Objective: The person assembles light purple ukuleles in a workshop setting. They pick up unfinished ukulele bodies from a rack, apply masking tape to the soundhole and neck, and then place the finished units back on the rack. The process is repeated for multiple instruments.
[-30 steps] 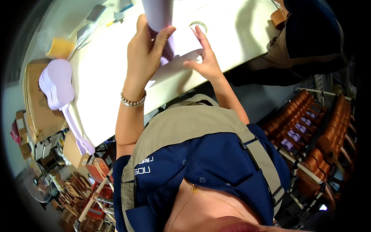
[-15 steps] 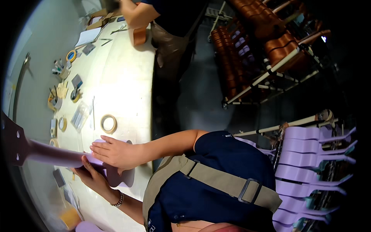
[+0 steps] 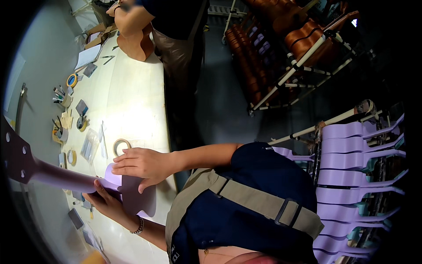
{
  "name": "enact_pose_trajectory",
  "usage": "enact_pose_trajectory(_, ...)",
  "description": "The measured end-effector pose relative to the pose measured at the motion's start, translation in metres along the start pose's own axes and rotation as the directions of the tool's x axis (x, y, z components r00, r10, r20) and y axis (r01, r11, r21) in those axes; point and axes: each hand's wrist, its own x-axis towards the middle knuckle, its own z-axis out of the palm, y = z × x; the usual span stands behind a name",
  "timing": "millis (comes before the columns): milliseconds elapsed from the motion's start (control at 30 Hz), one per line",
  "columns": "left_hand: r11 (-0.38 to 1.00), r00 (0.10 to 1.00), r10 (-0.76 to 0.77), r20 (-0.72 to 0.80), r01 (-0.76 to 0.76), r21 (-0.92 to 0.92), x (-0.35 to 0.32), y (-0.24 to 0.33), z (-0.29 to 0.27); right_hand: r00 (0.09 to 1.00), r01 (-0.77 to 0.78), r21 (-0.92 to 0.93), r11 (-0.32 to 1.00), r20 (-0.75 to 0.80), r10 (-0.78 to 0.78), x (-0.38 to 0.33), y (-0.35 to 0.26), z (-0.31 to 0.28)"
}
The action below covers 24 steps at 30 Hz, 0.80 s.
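Observation:
A lilac ukulele (image 3: 138, 196) lies across the near part of the table, its neck (image 3: 66, 177) reaching left to a headstock with several holes. My left hand (image 3: 107, 206) is wrapped round the neck close to the body, thumb on the upper side. My right hand (image 3: 143, 163) rests over the body with its fingers stretched out, apparently touching the surface; it grips nothing. Part of the body is hidden beneath it. Right beside those fingers lies a tan roll of tape (image 3: 116, 147).
On the pale table (image 3: 132, 97) stand pen cups (image 3: 62, 133), a blue-yellow tape roll (image 3: 71, 80) and a notebook (image 3: 88, 57). A co-worker (image 3: 136, 17) holds a brown instrument body (image 3: 137, 46) at the far end. Racks of lilac (image 3: 338, 178) and brown instruments (image 3: 250, 66) stand right.
My right hand has slid a little to the right over the ukulele, its fingers more spread. The headstock has risen slightly in view. The co-worker's brown instrument body has turned to show its curved outline.

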Motion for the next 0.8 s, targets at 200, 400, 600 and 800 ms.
enact_pose_trajectory(200, 0.991, 1.0, -0.011, -0.023, 0.014, 0.131, -0.005, 0.011, 0.003, 0.971, 0.005, -0.116, 0.993, 0.238, 0.023, 0.014, -0.004, 0.03)
enact_pose_trajectory(400, 0.996, 0.998, -0.007, -0.064, 0.012, 0.083, -0.006, 0.011, -0.004, 0.949, -0.003, -0.168, 0.986, 0.311, 0.056, 0.037, -0.005, 0.035)
enact_pose_trajectory(600, 0.999, 0.997, 0.022, -0.07, -0.019, 0.044, -0.004, -0.002, -0.005, 0.962, 0.024, -0.265, 0.964, 0.269, 0.05, 0.032, -0.015, 0.041)
enact_pose_trajectory(800, 0.991, 0.999, 0.022, -0.041, -0.027, -0.128, -0.002, -0.004, -0.01, 0.958, -0.003, -0.159, 0.987, 0.284, 0.049, 0.019, -0.027, 0.024)
